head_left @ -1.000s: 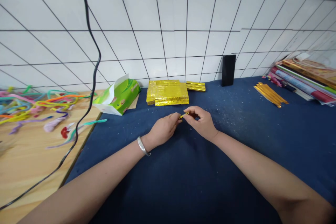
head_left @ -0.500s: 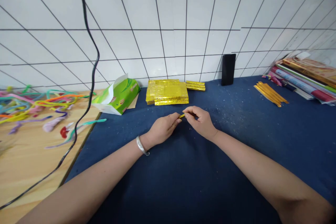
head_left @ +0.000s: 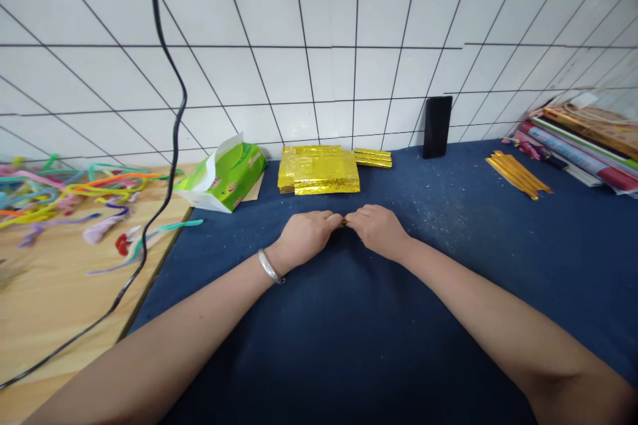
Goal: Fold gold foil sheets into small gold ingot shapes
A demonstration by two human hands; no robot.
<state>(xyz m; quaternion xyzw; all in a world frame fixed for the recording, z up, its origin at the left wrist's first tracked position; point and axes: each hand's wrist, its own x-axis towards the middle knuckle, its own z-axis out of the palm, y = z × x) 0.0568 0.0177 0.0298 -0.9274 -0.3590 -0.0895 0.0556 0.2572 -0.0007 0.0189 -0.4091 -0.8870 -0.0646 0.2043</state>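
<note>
My left hand [head_left: 306, 238] and my right hand [head_left: 379, 231] meet fingertip to fingertip above the dark blue cloth [head_left: 319, 345]. Both are closed in a pinch on a narrow gold foil strip [head_left: 344, 222]. Only a tiny piece of it shows between the fingertips; the fingers hide the rest. Just beyond the hands lies a stack of shiny gold foil strips [head_left: 326, 172], with a small gold bundle [head_left: 373, 158] beside it. A silver bangle [head_left: 269, 267] circles my left wrist.
A green tissue pack [head_left: 229, 176] lies left of the stack. Colourful pipe cleaners [head_left: 74, 196] cover part of the wooden table [head_left: 60, 319], crossed by a black cable [head_left: 174, 146]. A black phone [head_left: 437, 127] leans on the tiled wall. Orange-gold strips [head_left: 518, 174] and piled books [head_left: 583, 146] are at right.
My hands have drawn together, and the fingers now cover most of the gold strip that showed between them. My right hand has turned more knuckles-up. The view has shifted slightly.
</note>
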